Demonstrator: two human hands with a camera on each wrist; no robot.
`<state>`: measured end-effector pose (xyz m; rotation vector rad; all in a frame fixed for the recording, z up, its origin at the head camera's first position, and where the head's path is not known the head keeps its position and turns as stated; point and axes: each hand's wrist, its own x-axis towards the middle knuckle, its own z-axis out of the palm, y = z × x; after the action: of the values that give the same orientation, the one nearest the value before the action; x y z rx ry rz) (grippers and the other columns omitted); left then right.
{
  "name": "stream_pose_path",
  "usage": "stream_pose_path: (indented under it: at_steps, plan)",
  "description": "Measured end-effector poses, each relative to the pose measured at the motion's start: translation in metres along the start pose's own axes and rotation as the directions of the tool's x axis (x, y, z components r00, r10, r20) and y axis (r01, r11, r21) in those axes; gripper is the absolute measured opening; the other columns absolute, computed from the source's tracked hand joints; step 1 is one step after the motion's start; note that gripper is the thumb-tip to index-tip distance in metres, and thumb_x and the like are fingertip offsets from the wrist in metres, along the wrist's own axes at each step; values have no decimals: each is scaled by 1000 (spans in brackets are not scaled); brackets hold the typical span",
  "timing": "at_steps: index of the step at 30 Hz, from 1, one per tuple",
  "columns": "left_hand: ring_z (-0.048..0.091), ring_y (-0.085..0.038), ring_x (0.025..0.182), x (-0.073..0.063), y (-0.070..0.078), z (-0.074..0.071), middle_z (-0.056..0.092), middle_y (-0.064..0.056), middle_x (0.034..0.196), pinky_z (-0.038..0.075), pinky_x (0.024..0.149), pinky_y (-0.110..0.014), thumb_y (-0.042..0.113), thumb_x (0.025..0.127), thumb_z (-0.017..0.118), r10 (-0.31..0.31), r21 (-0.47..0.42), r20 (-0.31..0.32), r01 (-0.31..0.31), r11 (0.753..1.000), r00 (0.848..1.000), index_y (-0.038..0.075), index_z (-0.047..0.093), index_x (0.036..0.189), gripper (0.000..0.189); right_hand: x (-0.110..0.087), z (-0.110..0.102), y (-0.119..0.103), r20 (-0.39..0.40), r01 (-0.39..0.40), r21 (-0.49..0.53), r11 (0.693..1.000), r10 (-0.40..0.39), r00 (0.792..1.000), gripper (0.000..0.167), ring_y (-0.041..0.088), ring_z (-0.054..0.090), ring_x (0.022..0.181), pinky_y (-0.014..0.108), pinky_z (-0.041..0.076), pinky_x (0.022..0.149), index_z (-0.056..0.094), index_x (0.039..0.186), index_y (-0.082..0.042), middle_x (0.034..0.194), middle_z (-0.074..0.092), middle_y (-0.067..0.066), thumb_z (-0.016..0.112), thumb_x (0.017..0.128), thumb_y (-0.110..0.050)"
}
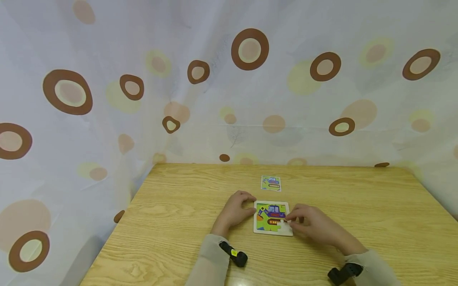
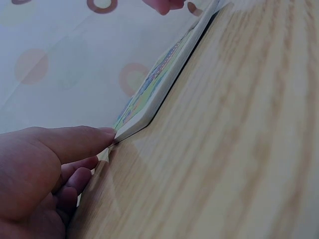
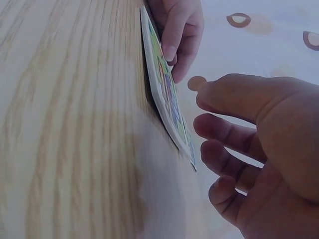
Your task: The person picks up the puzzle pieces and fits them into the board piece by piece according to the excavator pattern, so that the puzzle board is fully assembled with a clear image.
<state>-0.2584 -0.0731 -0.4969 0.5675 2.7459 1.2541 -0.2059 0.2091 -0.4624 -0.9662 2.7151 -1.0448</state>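
A square jigsaw puzzle (image 1: 273,214) with an excavator picture in a pale frame lies flat on the table; its lower right part shows bare white. My left hand (image 1: 237,211) is at its left side, index finger near the upper left corner. In the left wrist view the left thumb (image 2: 89,139) lies straight against the frame's corner, other fingers bent below it. My right hand (image 1: 313,223) reaches over the right edge, fingertips by the white part. The right wrist view shows its thumb (image 3: 224,94) and loosely curled fingers slightly apart, with nothing visible between them.
A small picture card (image 1: 270,183) with the same excavator lies behind the puzzle. The wooden table (image 1: 171,222) ends at a patterned curtain (image 1: 214,99) at the back and sides. Dark wrist cameras (image 1: 236,254) sit on both sleeves.
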Motion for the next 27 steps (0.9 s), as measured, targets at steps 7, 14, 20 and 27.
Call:
stream_pose_path:
  at_steps: [7,14,20,27]
  plan:
    - [49,-25,125,-1,1,0,55,-2,129,38,108,-41,19,92,71,4,4,2,-4,1000,1000,11,68,122,31,-14,-13,8,-15,6,-17,1000,-7,1000,17,5,50,78,25,48,64,74,110,-10,96,62,-7,67,95,-16]
    - [49,-24,125,0,1,-1,54,-3,130,38,109,-41,20,93,71,-3,9,5,3,1000,1000,12,68,124,32,-29,-28,17,-26,10,-31,999,-11,1000,20,4,50,81,26,49,65,72,113,-10,98,61,-7,67,96,-18]
    - [49,-24,125,0,-1,-1,55,-2,130,38,109,-41,21,93,71,4,17,1,-4,1000,1000,13,68,123,31,-39,-35,26,-20,7,-42,999,-8,1000,24,4,51,82,26,50,65,71,115,-8,100,61,-7,68,96,-22]
    - [48,-25,126,0,0,0,54,-2,130,37,109,-42,22,93,71,3,19,0,-3,1000,1000,13,68,123,31,-58,-44,39,16,-20,-34,999,21,1000,30,4,50,84,27,48,66,68,119,-8,103,60,-5,68,95,-25]
